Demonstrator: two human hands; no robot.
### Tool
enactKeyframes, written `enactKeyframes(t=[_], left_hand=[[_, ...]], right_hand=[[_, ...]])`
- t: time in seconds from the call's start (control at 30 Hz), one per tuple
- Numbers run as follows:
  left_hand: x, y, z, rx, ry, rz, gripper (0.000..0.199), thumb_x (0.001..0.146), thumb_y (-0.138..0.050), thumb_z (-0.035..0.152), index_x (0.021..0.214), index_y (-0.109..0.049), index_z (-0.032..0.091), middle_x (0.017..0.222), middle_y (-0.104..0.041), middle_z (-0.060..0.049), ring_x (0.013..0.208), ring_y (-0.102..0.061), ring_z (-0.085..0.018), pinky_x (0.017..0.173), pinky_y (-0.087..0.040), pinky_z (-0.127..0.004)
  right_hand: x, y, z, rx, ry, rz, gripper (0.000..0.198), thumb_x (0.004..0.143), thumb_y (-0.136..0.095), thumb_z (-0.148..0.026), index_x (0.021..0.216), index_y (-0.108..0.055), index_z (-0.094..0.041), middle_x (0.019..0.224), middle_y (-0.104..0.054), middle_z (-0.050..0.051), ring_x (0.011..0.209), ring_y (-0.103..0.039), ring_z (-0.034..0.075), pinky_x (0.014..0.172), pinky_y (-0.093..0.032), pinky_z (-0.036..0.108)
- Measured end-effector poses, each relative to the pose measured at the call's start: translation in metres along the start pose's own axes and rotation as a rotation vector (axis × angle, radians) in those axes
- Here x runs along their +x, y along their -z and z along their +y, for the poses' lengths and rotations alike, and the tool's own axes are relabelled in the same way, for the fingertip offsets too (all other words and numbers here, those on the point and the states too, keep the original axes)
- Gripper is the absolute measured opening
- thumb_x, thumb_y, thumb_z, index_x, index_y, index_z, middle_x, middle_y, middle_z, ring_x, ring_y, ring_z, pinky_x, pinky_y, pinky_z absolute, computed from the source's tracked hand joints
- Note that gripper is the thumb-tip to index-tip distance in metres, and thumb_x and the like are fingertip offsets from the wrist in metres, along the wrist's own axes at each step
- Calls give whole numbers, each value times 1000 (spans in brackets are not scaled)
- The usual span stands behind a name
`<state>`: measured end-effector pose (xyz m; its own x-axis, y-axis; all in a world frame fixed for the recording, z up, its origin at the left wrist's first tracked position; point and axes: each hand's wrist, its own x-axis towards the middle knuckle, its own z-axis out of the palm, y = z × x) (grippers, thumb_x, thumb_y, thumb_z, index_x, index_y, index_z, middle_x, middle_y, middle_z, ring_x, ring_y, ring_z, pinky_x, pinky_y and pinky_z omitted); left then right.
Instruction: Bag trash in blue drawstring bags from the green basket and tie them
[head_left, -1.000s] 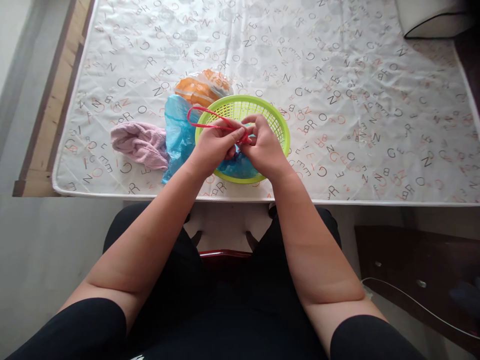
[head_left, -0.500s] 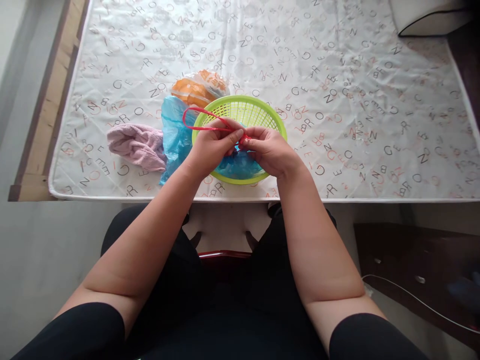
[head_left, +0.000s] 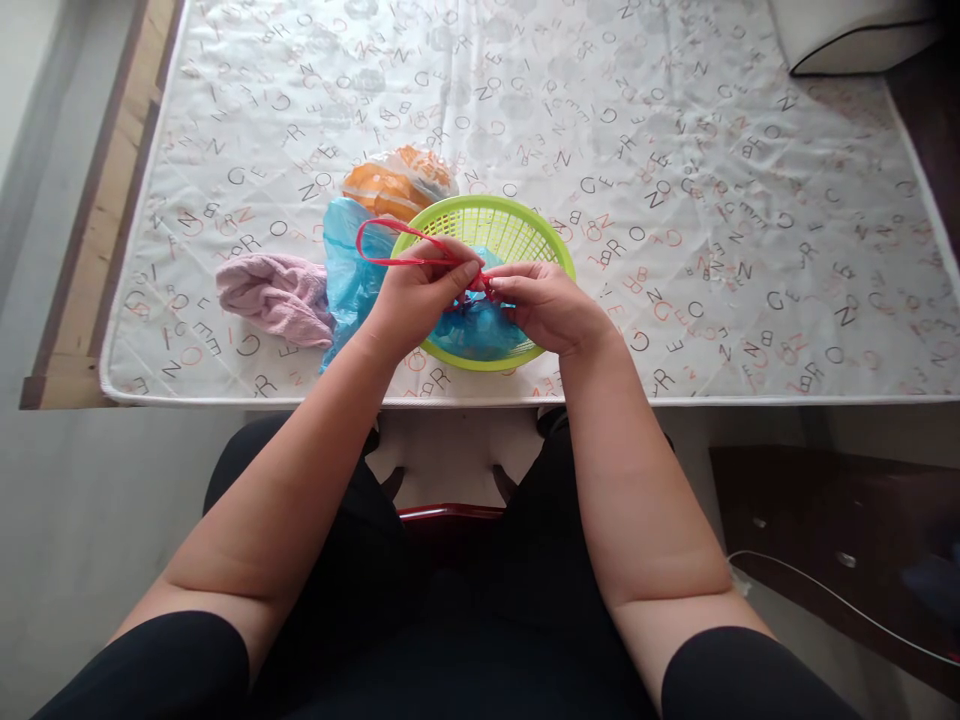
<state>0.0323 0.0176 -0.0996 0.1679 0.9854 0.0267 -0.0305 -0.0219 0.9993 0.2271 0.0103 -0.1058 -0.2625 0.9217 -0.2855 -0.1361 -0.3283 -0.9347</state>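
Over the lime green basket (head_left: 559, 238), my left hand (head_left: 420, 300) pinches a red strap (head_left: 397, 262) between thumb and fingers. The strap's loop sticks out to the left past the knuckles. My right hand (head_left: 559, 308) has its thumb and fingertips closed on the other end of the same red strap, close beside the left fingertips. Whether there is a knot between the fingers is too small to tell. Below both hands, crumpled blue plastic (head_left: 480, 335) lies in the basket, partly hidden by them.
A blue plastic bag (head_left: 349, 260) lies left of the basket, against a pink cloth (head_left: 274, 300). Behind it sits a clear bag with orange contents (head_left: 386, 190). Everything rests on a letter-printed mattress (head_left: 712, 250). A dark brown piece of furniture (head_left: 810, 530) with a white cable stands lower right.
My hands have drawn slightly apart, so more red strap shows between the fingertips. The loop has shifted a little to the left.
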Motion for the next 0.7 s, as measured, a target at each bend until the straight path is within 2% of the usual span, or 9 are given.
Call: enactKeyframes(t=[0.17, 0.3, 0.53, 0.7], left_hand=[[2, 0, -2, 30, -5, 32, 9, 99, -76, 18, 94, -69, 21, 85, -75, -2, 68, -70, -12, 58, -53, -23], [4, 1, -5, 58, -17, 107, 14, 100, -78, 28, 93, -68, 22, 84, -75, -1, 68, -70, -11, 56, -52, -21], [7, 1, -8, 30, 17, 144, 18, 101, -78, 35, 93, -70, 22, 72, -70, 0, 65, -70, -11, 60, -55, -21], [8, 1, -8, -13, 61, 122, 24, 107, -70, 40, 91, -72, 22, 84, -77, -4, 72, -74, -13, 64, -60, -24]], right_hand=[[2, 0, -3, -37, 59, 50, 27, 89, -76, -51, 100, -79, -26, 105, -79, 5, 102, -72, 22, 79, -61, 35], [9, 2, 0, 11, 164, 186, 28, 89, -79, -50, 105, -77, -28, 116, -78, 6, 112, -72, 23, 87, -62, 37], [22, 15, 14, -7, 310, 319, 41, 87, -81, -64, 106, -71, -29, 109, -73, 5, 113, -73, 23, 90, -63, 40], [22, 23, 13, -42, 377, 331, 44, 88, -77, -72, 108, -69, -33, 109, -71, 5, 115, -70, 26, 90, -63, 46]])
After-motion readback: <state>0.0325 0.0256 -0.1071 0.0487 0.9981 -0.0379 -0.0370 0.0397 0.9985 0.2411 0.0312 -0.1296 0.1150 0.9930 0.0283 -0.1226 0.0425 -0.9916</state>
